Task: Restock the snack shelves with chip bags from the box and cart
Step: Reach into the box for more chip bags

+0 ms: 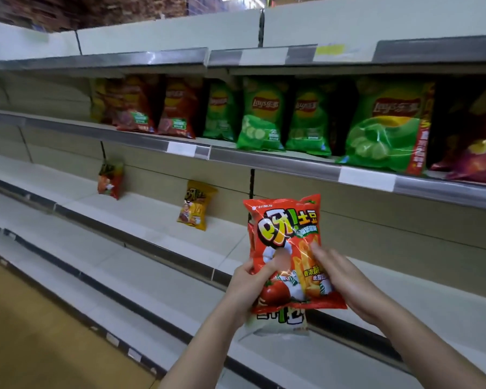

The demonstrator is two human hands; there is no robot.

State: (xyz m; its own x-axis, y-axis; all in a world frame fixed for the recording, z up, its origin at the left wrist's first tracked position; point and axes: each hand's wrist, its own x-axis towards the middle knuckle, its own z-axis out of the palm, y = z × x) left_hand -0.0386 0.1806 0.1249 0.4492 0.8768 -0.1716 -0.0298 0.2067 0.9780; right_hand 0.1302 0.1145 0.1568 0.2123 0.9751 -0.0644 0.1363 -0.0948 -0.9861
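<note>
Gripping the red chip bag (288, 248) at about 5 o'clock in the view, the left hand (253, 282) has its thumb curled over the bag's front and its other fingers tucked behind, while the right hand (345, 279) lies along the bag's right edge with fingers fairly straight, touching rather than clasping it. One white bag (278, 321) peeks out beneath the red one, and a sliver of another red wrapper shows at its left edge, so the left hand seems to hold a small stack; how many bags are in it cannot be told. The stack is held in the air in front of the middle shelf (157, 220). On that shelf stand two lone bags well apart: one yellow bag (195, 204) near the centre and one red-and-green bag (110, 178) at 9 o'clock. The upper shelf (292, 161), from 11 to 3 o'clock, carries about three red bags (177, 108), four green bags (261, 115) and one dark purple bag (472, 141) that is cut off by the right edge. The leftmost bags there are blurred, so that count is rough. Four white price tags (366, 178) can be counted along the shelf rails, their print unreadable.
</note>
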